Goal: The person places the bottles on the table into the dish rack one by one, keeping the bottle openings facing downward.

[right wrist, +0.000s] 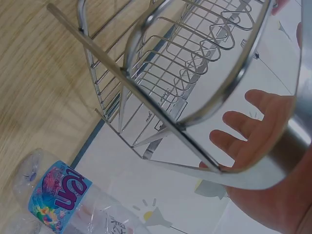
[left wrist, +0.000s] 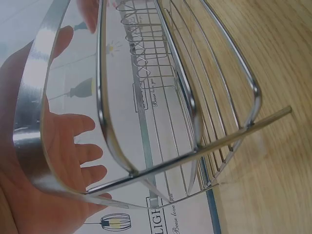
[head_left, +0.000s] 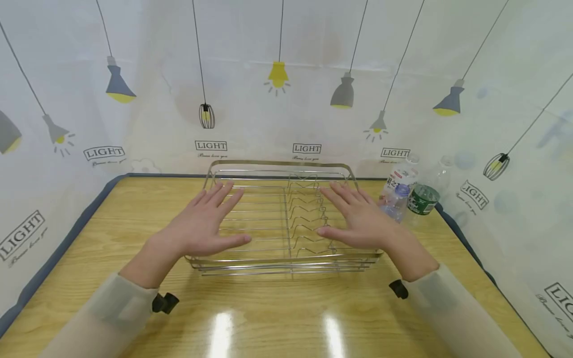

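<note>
A metal wire dish rack (head_left: 286,261) stands on the wooden table, with a row of zigzag plate dividers on its right half. My left hand (head_left: 201,223) hovers palm down over the rack's left end, fingers straight and spread, thumb pointing inward. Over the right end my right hand (head_left: 358,216) is held the same way, its fingers extended. Both wrist views show the palms above the rack's flat top rim (left wrist: 29,131), with nothing in either hand. In the right wrist view, the fingers (right wrist: 243,122) appear beyond the rim.
Several empty plastic bottles stand at the back right of the table, among them one with a green label (head_left: 423,200) and one with a purple cap (head_left: 396,203). A bottle with a colourful label (right wrist: 59,195) shows beside the rack. A lamp-print curtain (head_left: 250,114) encloses the table (head_left: 268,318).
</note>
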### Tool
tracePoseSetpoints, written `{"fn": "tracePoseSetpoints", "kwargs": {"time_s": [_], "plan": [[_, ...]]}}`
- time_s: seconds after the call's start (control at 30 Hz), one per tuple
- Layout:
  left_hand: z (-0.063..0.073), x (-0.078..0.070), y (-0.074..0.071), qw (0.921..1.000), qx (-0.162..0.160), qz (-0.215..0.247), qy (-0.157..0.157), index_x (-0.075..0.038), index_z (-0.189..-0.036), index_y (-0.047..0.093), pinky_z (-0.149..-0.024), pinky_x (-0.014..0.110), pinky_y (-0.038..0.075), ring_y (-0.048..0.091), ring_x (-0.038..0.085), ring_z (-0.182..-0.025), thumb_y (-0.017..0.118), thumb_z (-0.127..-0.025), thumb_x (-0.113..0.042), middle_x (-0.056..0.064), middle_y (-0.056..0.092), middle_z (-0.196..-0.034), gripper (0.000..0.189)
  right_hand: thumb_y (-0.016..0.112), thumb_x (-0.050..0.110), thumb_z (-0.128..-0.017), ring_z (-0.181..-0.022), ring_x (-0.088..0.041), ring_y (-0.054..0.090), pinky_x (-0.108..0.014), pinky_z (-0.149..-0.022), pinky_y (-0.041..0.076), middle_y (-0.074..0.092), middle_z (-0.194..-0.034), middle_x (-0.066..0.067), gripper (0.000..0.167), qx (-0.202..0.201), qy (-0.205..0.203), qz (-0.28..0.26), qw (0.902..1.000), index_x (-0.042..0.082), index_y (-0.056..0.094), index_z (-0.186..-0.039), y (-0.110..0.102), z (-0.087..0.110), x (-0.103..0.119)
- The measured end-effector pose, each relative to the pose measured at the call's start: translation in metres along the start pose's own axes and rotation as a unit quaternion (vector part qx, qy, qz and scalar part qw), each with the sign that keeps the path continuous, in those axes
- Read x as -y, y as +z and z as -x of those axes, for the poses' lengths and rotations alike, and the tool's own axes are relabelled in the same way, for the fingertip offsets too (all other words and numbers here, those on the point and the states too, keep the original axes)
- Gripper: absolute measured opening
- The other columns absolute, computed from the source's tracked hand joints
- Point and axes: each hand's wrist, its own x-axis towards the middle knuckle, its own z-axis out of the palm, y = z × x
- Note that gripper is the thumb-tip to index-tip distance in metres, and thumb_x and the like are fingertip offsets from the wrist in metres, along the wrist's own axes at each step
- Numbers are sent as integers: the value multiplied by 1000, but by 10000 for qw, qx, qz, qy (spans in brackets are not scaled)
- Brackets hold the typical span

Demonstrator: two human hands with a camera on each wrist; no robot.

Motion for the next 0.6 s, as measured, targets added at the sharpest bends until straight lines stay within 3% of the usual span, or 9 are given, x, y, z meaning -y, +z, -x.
{"fn": "tracePoseSetpoints", "kwargs": {"time_s": [0.17, 0.27, 0.37, 0.5, 0.6], "plan": [[1, -1, -1, 9999, 7, 107, 39, -19, -178, 14, -138, 67, 11, 7, 44, -172, 55, -101, -79, 16, 7, -186, 106, 57, 75, -103, -171, -41, 13, -69, -137, 9, 14, -186, -8, 98, -62, 30, -127, 9999, 28, 16, -178, 1, 3, -2], [1, -2, 0, 9997, -40, 212, 95, -19, -178, 15, -138, 67, 13, 7, 43, -172, 58, -100, -78, 15, 7, -186, 106, 58, 73, -103, -169, -43, 21, -72, -135, 17, 23, -184, -8, 93, -192, 47, -313, 9993, 30, 22, -177, 0, 5, -3], [0, -4, 1, 9990, -125, 406, 121, -20, -178, 17, -136, 68, 19, 13, 43, -171, 60, -100, -76, 15, 12, -185, 105, 61, 67, -105, -162, -46, 37, -73, -129, 32, 39, -176, -11, 83, -436, -6, -558, 9975, 29, 33, -173, -2, 8, -3], [-1, -10, -1, 9938, -349, 1051, 109, -22, -176, 26, -130, 69, 34, 34, 43, -164, 64, -103, -68, 15, 30, -180, 94, 64, 54, -109, -143, -39, 60, -65, -111, 55, 58, -159, -11, 65, -854, -61, -937, 9919, 23, 49, -164, -5, 12, -6], [-2, -16, -3, 9819, -543, 1799, 233, -19, -171, 36, -122, 64, 47, 50, 40, -154, 68, -107, -53, 14, 44, -171, 80, 67, 41, -110, -131, -35, 69, -59, -97, 63, 66, -150, -11, 52, -1269, -74, -1193, 9847, 15, 59, -155, -7, 17, -10]]}}
